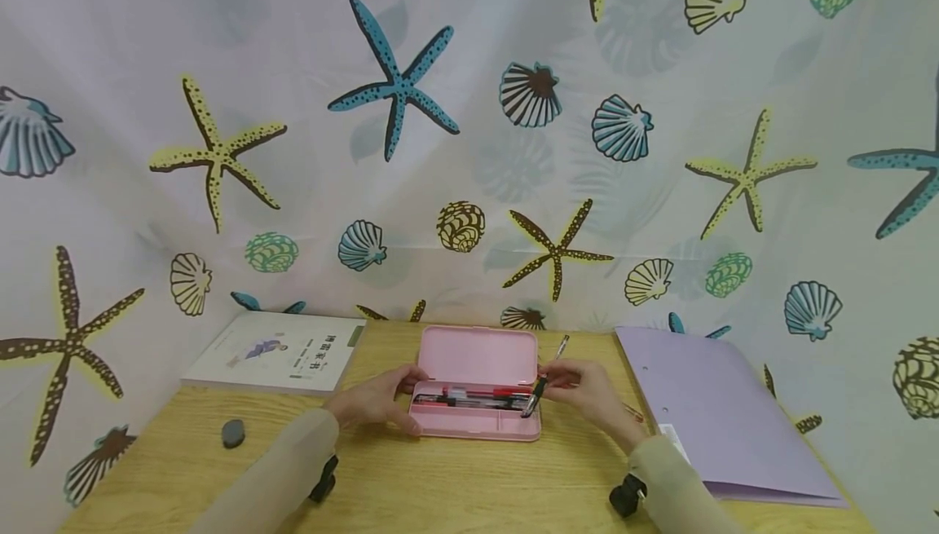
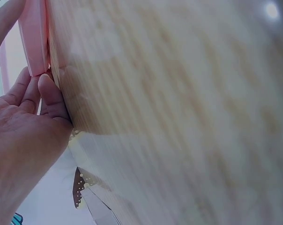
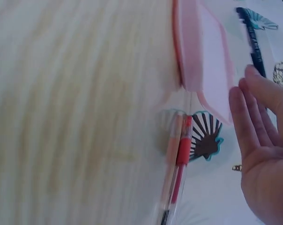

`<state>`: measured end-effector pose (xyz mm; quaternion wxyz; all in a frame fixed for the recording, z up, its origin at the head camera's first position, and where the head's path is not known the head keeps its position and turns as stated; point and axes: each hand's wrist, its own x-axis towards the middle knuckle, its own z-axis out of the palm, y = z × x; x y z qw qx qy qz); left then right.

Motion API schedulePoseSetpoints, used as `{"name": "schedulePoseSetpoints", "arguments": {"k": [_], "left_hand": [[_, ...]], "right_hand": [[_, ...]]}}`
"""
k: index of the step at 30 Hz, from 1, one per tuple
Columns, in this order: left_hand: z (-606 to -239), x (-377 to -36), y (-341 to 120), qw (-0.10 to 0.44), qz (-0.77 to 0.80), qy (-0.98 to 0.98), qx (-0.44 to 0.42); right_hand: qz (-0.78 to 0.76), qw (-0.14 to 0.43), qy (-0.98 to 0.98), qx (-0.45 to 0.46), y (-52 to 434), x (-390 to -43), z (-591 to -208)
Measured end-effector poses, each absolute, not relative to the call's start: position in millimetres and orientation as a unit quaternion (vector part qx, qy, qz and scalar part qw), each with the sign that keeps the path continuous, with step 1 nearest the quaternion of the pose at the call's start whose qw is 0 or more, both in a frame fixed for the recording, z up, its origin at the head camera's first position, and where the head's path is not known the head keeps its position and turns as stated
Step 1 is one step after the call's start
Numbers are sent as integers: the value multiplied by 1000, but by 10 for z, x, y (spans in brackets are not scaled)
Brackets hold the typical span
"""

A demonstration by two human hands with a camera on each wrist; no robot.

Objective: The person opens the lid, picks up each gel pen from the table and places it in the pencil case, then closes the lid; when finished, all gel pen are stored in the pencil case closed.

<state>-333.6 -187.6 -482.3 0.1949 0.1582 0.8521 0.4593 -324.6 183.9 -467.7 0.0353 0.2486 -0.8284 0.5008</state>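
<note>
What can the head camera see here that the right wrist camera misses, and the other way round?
Only the head view shows the whole scene: the left hand holding the left end of the open pink pencil case, the pens lying inside it, a book, a purple folder and a small grey eraser.

Only the right wrist view shows clearly two pens lying on the table beside the case.

Both show the pink case, the wooden table, the right hand and the dark pen it holds.
</note>
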Motion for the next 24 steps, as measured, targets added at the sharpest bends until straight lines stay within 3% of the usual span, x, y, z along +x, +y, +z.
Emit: {"name": "schedulePoseSetpoints", "arguments": {"k": [24], "left_hand": [[-4807,-3330,-1860,183,443,865,149]], "right_hand": [[216,122,-902,353,1288,-3470,-4641]]}}
